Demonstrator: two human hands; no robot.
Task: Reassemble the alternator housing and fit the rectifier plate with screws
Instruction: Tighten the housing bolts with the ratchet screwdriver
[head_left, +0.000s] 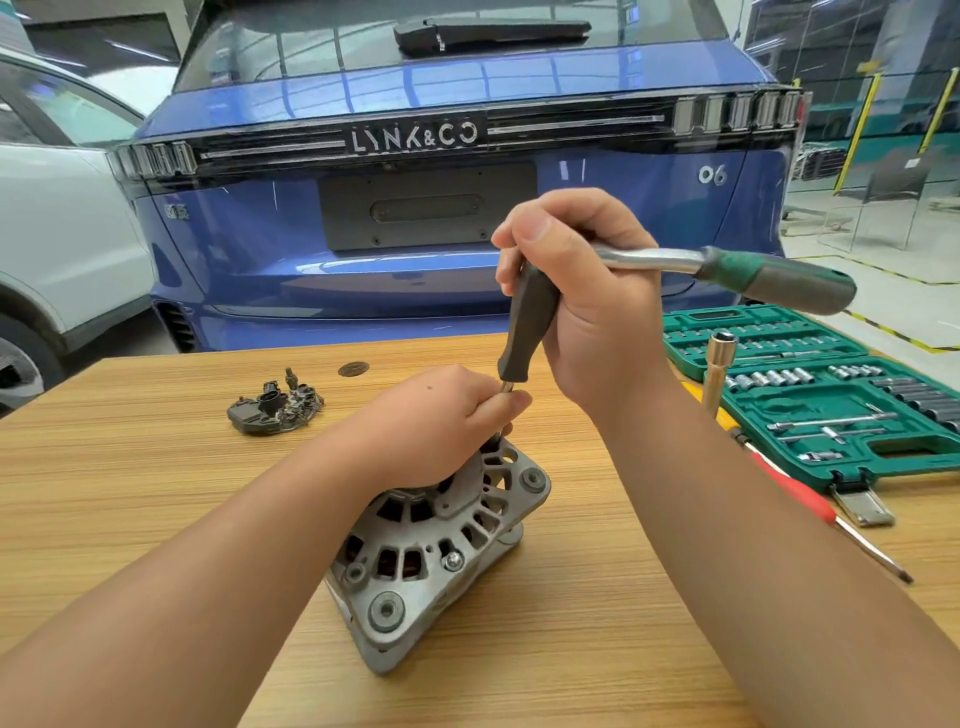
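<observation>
Right hand (592, 312) gripping screwdriver (527, 322) and ratchet (727, 270) together; left hand (447, 415) pinching shaft at alternator housing (431, 561). Risk: crowded grip, tip slipping off fastener.

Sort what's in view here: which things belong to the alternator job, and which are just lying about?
In use:
alternator, steadied by the left hand
screwdriver and ratchet, both in the right hand
rectifier plate, waiting on the table

Lying about:
socket set
red screwdriver
upright socket
blue car
</observation>
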